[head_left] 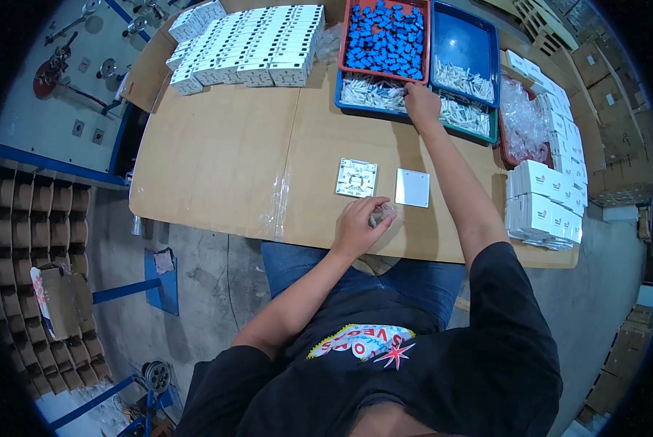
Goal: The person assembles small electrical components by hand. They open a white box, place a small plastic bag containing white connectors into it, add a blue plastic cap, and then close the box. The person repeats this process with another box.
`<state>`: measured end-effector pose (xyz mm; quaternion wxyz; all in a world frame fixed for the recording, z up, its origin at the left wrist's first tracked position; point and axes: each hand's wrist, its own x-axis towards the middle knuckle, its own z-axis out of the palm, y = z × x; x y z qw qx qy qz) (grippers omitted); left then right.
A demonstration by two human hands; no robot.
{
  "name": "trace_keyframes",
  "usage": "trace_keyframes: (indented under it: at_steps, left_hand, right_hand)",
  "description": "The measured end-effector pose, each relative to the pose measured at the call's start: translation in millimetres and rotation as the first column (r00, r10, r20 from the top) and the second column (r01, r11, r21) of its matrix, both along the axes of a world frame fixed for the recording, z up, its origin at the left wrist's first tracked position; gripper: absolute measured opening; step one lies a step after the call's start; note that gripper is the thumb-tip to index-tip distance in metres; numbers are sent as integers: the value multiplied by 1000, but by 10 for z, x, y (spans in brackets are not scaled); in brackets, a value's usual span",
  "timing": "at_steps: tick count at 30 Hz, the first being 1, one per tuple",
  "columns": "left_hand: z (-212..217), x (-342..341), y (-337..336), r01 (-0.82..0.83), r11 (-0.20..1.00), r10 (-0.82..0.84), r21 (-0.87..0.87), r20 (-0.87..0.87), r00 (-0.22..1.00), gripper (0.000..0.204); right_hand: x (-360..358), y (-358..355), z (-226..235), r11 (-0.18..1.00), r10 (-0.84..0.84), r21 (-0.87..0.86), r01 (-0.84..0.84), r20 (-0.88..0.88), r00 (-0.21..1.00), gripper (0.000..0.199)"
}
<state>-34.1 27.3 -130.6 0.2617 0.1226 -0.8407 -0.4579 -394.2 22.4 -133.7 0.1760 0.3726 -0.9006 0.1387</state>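
My left hand (358,227) is closed around a small crumpled clear plastic bag (382,213) at the table's near edge. Just beyond it lie a square white plate with a frame-like inner pattern (356,178) and, to its right, a plain white square plate (412,188). My right arm stretches far forward. My right hand (422,105) is at the front of a blue tray (370,111) of small white plastic pieces (366,91), its fingertips down by the rim under the red tray. What those fingers hold, if anything, is hidden.
A red tray (427,36) of small blue parts (384,40) rests on the blue tray. Beside it another blue tray (463,33) holds white pieces. White boxes (257,44) stand in rows at the far left; more white boxes (545,200) and bagged plastic (523,120) fill the right.
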Motion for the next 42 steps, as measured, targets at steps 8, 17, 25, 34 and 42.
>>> trace_keyframes:
  at_steps: [8, 17, 25, 34, 42]
  left_hand:
    - [33, 5, -2, -6, 999, 5, 40, 25, 1000, 33]
    - [-67, -42, 16, -35, 999, 36, 30, -32, 999, 32]
    - [-62, -5, 1, 12, 993, -7, 117, -39, 999, 36]
    - [-57, -26, 1, 20, 994, -12, 112, -67, 998, 35]
    - [-126, -44, 0, 3, 986, 16, 170, -109, 994, 36]
  right_hand:
    - [41, 138, 77, 980, 117, -172, -99, 98, 988, 15]
    - [128, 451, 262, 840, 264, -541, -34, 353, 898, 24]
    - [1565, 1285, 605, 780, 578, -622, 62, 756, 308, 25]
    - [2230, 1338, 805, 895, 443, -442, -62, 865, 236, 21]
    - [2282, 1314, 774, 919, 393, -361, -157, 818, 420, 19]
